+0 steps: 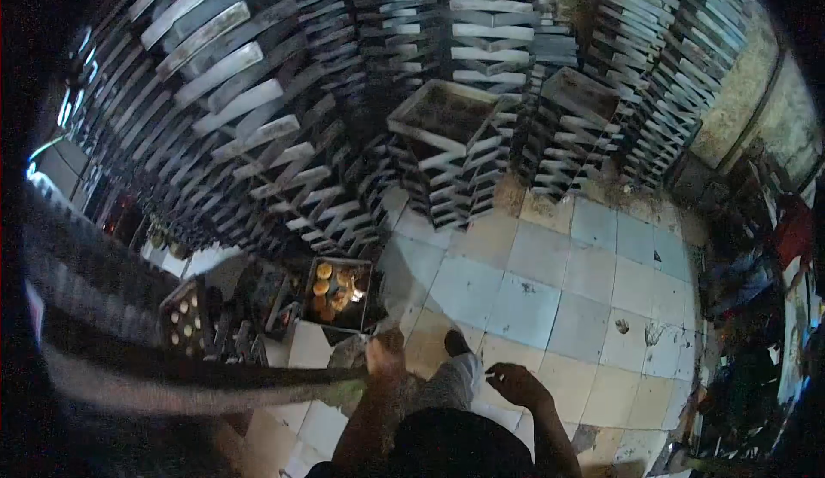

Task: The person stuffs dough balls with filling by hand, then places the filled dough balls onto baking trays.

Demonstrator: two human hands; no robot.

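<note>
— Clamped in the left hand (385, 356) is the edge of a long tray (172, 366), which is blurred and stretches off leftward at waist level.

— And the right hand (516, 383)?

— Nothing is held; its fingers are loosely curled above the tiled floor (550, 298).

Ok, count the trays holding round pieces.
2. One tray, orange rounds, lies beyond the left hand gripping a long board; a second tray, pale rounds, left of it. Stacks may hide more.
</note>
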